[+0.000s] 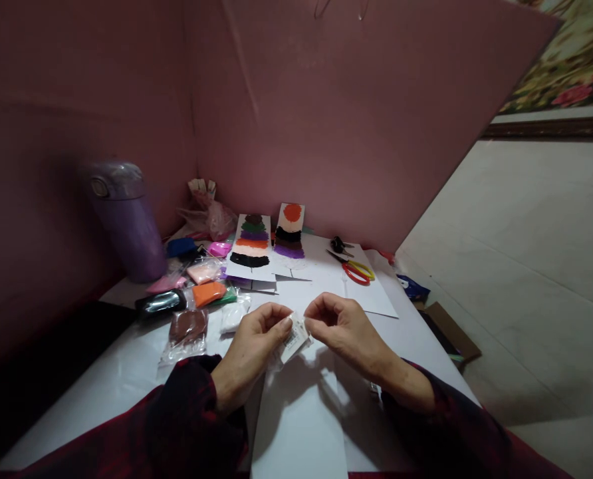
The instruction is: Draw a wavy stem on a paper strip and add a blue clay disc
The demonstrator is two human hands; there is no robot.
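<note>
Both hands are up over the middle of the table (127, 352), and between them is a small clear packet with a white printed label (295, 338), tilted and raised above a long white sheet (301, 426). The left hand (254, 346) has it by the left side, thumb pressed on the label and forefinger curled behind. Across from it, the right hand (349, 332) brings thumb and forefinger together at the packet's upper right edge, pinching it there; the other fingers fold in behind. The print is too small to read.

Just beyond the left hand lies a white clay packet (234, 314), with a brown clay packet (188, 327) to its left and an orange clay packet (209, 293) farther back. A glossy black packet (161, 303) rounds out that side, near the tall purple bottle (129, 223) by the pink wall (301, 120).

Straight ahead, two cards stand tilted up: the left card (251, 245) striped from brown down to black, the right card (290, 229) topped by an orange disc. Over to the right, scissors (359, 271) with one red and one yellow handle lie on white paper (376, 299).
</note>
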